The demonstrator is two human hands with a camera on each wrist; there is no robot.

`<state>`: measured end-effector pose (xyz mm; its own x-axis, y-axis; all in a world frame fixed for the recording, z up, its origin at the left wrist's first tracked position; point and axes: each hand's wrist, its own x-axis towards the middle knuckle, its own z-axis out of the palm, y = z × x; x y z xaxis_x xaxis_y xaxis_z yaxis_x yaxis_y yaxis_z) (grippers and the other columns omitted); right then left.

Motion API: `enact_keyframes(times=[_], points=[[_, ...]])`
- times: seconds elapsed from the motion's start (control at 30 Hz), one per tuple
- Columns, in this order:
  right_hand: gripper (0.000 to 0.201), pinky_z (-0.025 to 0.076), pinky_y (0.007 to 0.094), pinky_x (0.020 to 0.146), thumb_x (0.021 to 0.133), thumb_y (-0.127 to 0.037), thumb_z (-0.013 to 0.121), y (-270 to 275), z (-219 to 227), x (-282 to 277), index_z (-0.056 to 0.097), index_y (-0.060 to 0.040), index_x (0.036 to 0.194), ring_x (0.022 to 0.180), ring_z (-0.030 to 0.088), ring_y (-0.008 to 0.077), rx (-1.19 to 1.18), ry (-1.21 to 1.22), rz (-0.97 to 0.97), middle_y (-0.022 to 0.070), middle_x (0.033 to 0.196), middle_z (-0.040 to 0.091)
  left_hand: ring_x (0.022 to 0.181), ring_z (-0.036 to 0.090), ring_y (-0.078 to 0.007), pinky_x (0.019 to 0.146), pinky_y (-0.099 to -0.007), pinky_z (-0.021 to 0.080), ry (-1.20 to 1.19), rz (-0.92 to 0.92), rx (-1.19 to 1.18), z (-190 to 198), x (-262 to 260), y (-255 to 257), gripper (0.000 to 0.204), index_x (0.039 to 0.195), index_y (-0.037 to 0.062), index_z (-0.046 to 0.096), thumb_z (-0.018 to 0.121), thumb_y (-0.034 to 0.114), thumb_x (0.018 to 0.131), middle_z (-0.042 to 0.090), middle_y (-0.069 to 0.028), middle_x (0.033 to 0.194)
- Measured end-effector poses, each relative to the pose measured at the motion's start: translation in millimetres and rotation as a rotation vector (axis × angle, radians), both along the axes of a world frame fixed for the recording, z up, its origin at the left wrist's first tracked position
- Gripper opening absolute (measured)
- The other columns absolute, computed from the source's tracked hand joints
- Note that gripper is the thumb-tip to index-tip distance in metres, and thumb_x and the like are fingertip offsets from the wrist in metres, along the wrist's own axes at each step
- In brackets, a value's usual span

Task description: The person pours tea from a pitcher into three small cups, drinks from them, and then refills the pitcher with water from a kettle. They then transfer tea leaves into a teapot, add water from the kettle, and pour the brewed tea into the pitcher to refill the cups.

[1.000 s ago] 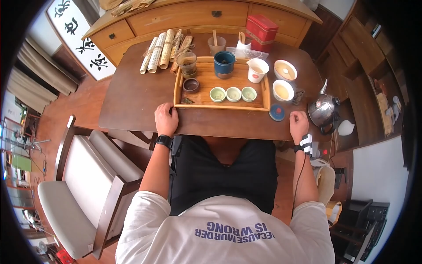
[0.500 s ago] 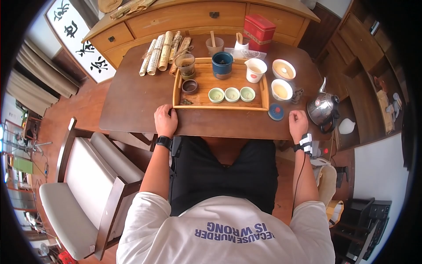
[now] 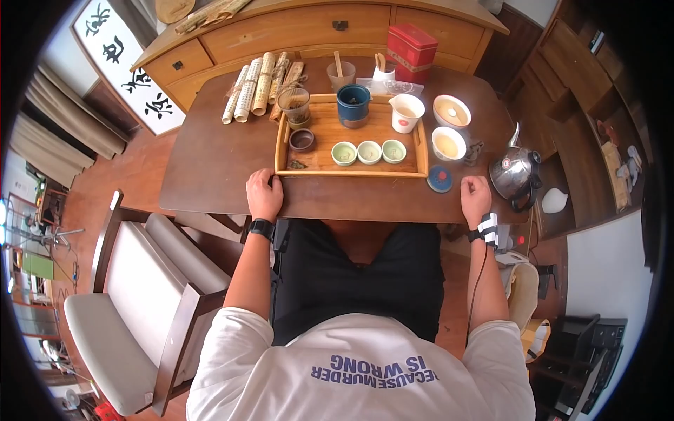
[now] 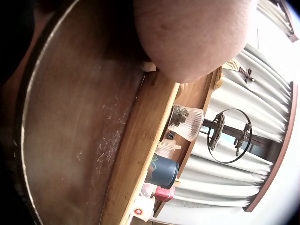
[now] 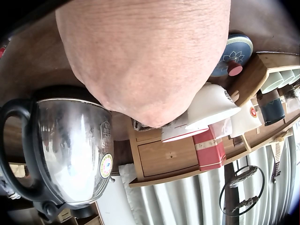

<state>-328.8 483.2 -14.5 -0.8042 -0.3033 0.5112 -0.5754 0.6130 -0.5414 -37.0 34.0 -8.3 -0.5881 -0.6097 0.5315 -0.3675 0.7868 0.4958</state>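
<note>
In the head view the left hand [image 3: 264, 195] rests on the table's front part, by the near left corner of a wooden tray [image 3: 351, 172], holding nothing. The right hand [image 3: 476, 199] lies loosely curled and empty on the table between a blue lid [image 3: 440, 178] and a steel kettle [image 3: 514, 172]. On the tray stand three pale green cups, the middle one [image 3: 369, 152] among them, a small dark cup [image 3: 302, 140], a ribbed glass [image 3: 294, 105], a blue cup [image 3: 353, 105] and a white pitcher [image 3: 406, 114]. Both wrist views show mostly the back of a hand; fingers are hidden there.
Right of the tray are a white bowl [image 3: 448, 143] and a lidded bowl [image 3: 451, 111]. Behind it stand a red tin [image 3: 411, 52] and a frosted glass [image 3: 341, 74]. Paper scrolls [image 3: 263, 84] lie at the back left. A chair [image 3: 140, 281] is at the left.
The head view has shifted slightly, so the tray and its objects appear a little further left and lower. Both hands stay in place on the table.
</note>
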Motion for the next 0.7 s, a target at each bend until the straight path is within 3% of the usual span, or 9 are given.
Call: enact_keyframes(times=[0.7], points=[[0.009,0.053,0.0408,0.074,0.090,-0.011,0.072,-1.0,2.0,1.5,0.072,-0.0021,0.092,0.082,0.066,0.0321,-0.016,-0.003,0.001,0.0131,0.091,0.068,0.108,0.066,-0.0393,0.098,-0.0477,0.050,-0.008,0.008,0.013,-2.8,0.3,-1.7,0.012,0.098,0.0016,0.071,0.068,0.010,0.090,0.073,-0.0184,0.104]])
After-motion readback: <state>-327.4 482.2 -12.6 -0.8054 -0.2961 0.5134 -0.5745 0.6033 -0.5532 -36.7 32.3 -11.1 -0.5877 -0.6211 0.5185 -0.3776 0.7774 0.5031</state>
